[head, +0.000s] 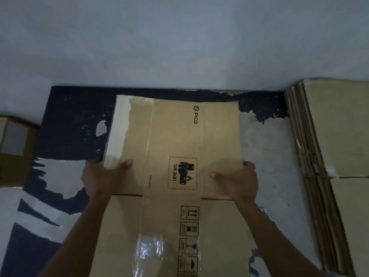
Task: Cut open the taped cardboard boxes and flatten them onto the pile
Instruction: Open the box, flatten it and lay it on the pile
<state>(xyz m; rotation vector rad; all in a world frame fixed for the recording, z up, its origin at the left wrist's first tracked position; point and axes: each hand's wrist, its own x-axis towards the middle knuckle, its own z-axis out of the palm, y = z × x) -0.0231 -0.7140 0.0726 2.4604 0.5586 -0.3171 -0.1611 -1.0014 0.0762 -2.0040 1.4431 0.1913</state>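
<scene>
1. Box (179,148) in the middle of the floor (265,152) looks pretty much collapsed already, lying flat with its flaps out.
2. Left hand (99,176) clamps the left edge, thumb on top; right hand (237,180) does the same on the right edge. Both grips are pinching cardboard.
3. Clear tape (151,250) is still stuck on the near panel.
4. Pile (339,136) of flattened boxes sits at the right, so this one probably just needs moving over.
5. Another box (12,148) at far left still looks assembled, so there's more to do.

Dark blue floor covering (71,124), peeling, below a pale wall (179,41).
</scene>
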